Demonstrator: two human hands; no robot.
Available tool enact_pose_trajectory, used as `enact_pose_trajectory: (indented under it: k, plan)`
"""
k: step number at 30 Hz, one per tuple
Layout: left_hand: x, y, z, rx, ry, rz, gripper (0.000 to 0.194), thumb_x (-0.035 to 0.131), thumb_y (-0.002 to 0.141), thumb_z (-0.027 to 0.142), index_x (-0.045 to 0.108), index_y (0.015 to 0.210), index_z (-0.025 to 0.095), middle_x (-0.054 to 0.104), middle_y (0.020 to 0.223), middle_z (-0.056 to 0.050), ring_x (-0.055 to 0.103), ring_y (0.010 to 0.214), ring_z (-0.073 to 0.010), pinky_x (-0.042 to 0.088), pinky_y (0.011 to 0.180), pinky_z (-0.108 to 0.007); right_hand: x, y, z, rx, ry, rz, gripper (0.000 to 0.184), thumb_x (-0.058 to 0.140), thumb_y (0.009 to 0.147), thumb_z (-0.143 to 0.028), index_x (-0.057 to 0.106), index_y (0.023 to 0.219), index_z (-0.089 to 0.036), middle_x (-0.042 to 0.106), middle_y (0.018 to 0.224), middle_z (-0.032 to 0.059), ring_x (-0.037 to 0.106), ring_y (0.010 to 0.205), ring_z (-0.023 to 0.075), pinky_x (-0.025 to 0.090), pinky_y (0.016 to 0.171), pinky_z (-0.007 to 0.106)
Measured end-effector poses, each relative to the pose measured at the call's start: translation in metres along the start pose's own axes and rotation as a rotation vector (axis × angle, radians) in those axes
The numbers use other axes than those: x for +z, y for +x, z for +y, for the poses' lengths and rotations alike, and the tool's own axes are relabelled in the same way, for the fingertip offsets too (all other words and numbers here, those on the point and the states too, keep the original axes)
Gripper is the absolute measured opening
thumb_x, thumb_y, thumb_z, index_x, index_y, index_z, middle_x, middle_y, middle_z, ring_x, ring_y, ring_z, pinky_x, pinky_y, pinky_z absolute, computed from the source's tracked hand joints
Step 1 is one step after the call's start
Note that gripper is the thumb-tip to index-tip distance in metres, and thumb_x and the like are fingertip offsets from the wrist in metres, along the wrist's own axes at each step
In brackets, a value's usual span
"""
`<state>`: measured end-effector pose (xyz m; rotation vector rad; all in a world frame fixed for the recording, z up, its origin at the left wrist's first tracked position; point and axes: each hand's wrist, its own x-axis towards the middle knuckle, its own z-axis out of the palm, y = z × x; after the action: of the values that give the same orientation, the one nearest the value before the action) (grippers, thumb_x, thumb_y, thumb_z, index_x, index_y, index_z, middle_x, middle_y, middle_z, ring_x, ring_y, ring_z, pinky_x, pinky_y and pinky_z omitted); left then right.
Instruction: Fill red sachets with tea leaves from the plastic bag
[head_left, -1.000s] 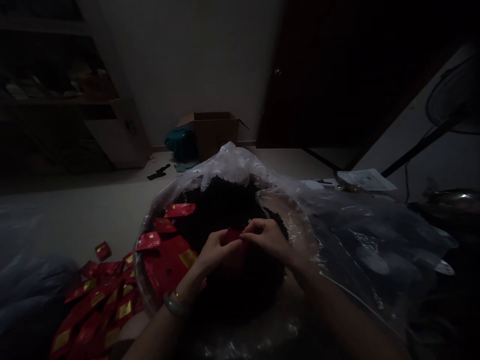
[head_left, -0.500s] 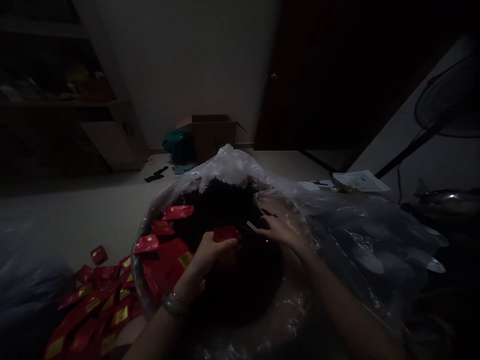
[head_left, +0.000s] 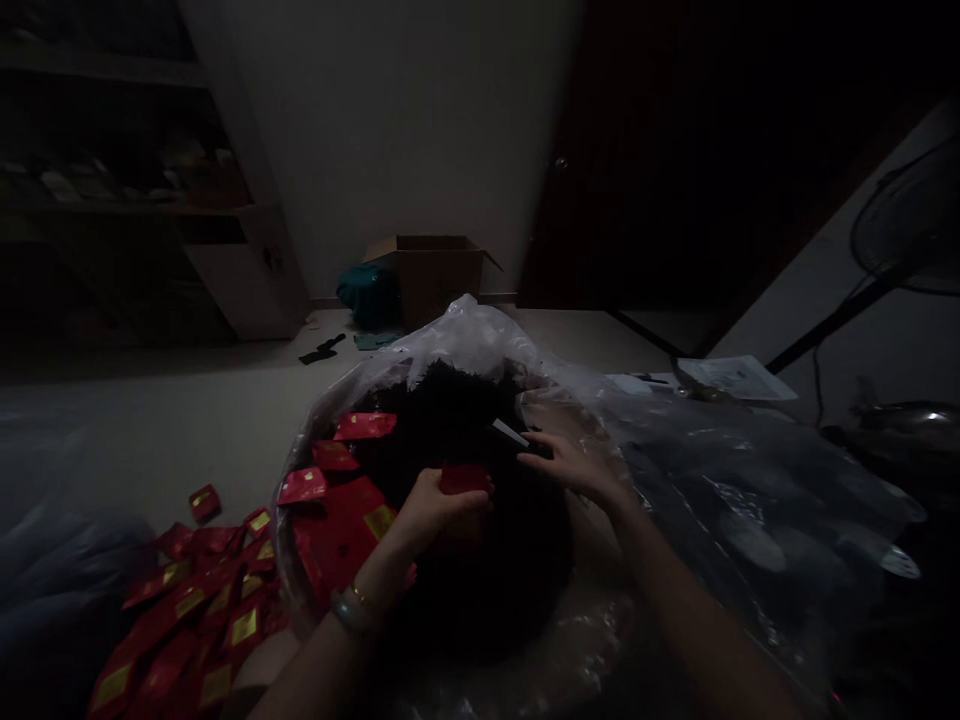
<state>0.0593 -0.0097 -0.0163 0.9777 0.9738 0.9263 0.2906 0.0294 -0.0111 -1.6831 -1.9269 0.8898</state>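
Note:
My left hand (head_left: pixel 435 510) is closed around a small red packet (head_left: pixel 463 480), thumb across its front. To its right, my right hand (head_left: pixel 566 465) pinches a thin tool with a pale, flat, narrow end (head_left: pixel 510 432) that points up and left. Its dark part near the fingers is hard to make out. Both hands are over a heap of dark, loose, tea-like shreds (head_left: pixel 457 400) inside a clear plastic bag (head_left: pixel 472 325). Red packets (head_left: pixel 365 426) rest along the heap's left side, beside a larger red sheet or bag (head_left: pixel 337 520).
Many red packets with gold labels (head_left: pixel 244 627) are piled at lower left. Beyond the bag are an open cardboard box (head_left: pixel 439 280) and a teal bundle (head_left: pixel 369 295). Clear plastic sheeting (head_left: pixel 697 480), papers (head_left: pixel 739 377) and a fan (head_left: pixel 911 215) are on the right. The room is dim.
The view has shifted slightly, so the scene sits further right. The pale tool has swung a little up, away from the packet. My left hand still holds the red packet.

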Motion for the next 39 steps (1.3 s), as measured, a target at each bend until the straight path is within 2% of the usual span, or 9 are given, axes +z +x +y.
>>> enact_pose_trajectory:
  k: [2,3,6,10,13,17,27,34,39]
  plan:
    - [0.001,0.0,-0.002,0.002,0.042,-0.005,0.035,0.085,0.047,0.026,0.074,0.076,0.01,0.072,0.071,-0.006,0.064,0.063,-0.0167,0.047,0.062,-0.025,-0.008,-0.01,-0.015,-0.036,0.141,-0.048,0.053,0.061,0.081,-0.045,0.059,0.126,-0.018,0.073,0.093,0.0073,0.068,0.08,0.0244,0.053,0.068,0.035]
    - [0.002,0.0,-0.002,-0.001,0.066,-0.009,0.033,0.084,0.047,0.026,0.074,0.074,0.01,0.072,0.068,-0.005,0.063,0.061,-0.016,0.046,0.06,-0.024,-0.009,-0.016,-0.023,-0.101,0.163,-0.068,0.052,0.065,0.077,-0.045,0.062,0.122,-0.02,0.073,0.098,0.0067,0.067,0.085,0.0248,0.053,0.072,0.035]
    - [0.005,-0.002,-0.004,-0.01,0.121,-0.024,0.032,0.083,0.049,0.026,0.074,0.076,0.011,0.068,0.061,-0.003,0.058,0.054,-0.0137,0.043,0.054,-0.023,-0.006,-0.03,-0.045,-0.264,0.104,-0.11,0.048,0.074,0.069,-0.042,0.068,0.113,-0.022,0.071,0.11,0.0063,0.065,0.098,0.0275,0.051,0.081,0.036]
    - [0.007,-0.001,-0.006,0.012,0.191,0.003,0.029,0.083,0.047,0.025,0.073,0.07,0.01,0.064,0.056,-0.002,0.054,0.052,-0.0124,0.039,0.05,-0.022,0.004,-0.041,-0.065,-0.324,0.001,-0.116,0.039,0.072,0.073,-0.036,0.07,0.11,-0.022,0.073,0.102,0.0063,0.067,0.091,0.0255,0.05,0.079,0.033]
    - [0.007,0.0,-0.007,0.026,0.233,-0.005,0.023,0.082,0.047,0.024,0.07,0.061,0.011,0.062,0.054,-0.001,0.052,0.052,-0.0119,0.039,0.05,-0.022,0.007,-0.044,-0.069,-0.311,-0.032,-0.101,0.033,0.071,0.075,-0.031,0.072,0.107,-0.022,0.074,0.098,0.0061,0.068,0.087,0.0245,0.05,0.076,0.031]
    - [0.008,0.0,-0.007,0.068,0.172,-0.073,0.024,0.081,0.049,0.024,0.071,0.066,0.012,0.064,0.059,0.0,0.055,0.057,-0.0132,0.043,0.056,-0.024,0.008,-0.043,-0.067,-0.309,-0.068,-0.059,0.03,0.07,0.075,-0.028,0.073,0.105,-0.023,0.075,0.097,0.0056,0.068,0.087,0.0242,0.049,0.075,0.03]
    - [0.005,0.0,-0.006,-0.007,0.11,-0.143,0.035,0.084,0.048,0.026,0.072,0.078,0.011,0.069,0.068,-0.002,0.06,0.062,-0.0147,0.045,0.063,-0.025,0.006,-0.043,-0.066,-0.314,-0.07,-0.001,0.024,0.064,0.079,-0.028,0.073,0.102,-0.026,0.075,0.09,0.0028,0.067,0.08,0.0208,0.047,0.07,0.028]
    - [0.005,-0.005,-0.001,-0.144,0.08,-0.15,0.041,0.087,0.046,0.032,0.07,0.076,0.01,0.068,0.064,-0.003,0.06,0.056,-0.0141,0.046,0.058,-0.025,0.003,-0.037,-0.064,-0.231,0.051,-0.029,0.027,0.067,0.077,-0.029,0.074,0.102,-0.022,0.075,0.098,0.0052,0.068,0.087,0.0243,0.05,0.076,0.032]
    - [0.007,-0.007,0.002,-0.142,0.076,-0.132,0.043,0.087,0.047,0.032,0.07,0.078,0.009,0.07,0.067,-0.005,0.062,0.058,-0.0149,0.047,0.06,-0.025,-0.009,-0.037,-0.062,-0.153,0.108,-0.074,0.039,0.07,0.073,-0.035,0.071,0.109,-0.02,0.073,0.104,0.0062,0.067,0.094,0.0282,0.051,0.08,0.036]
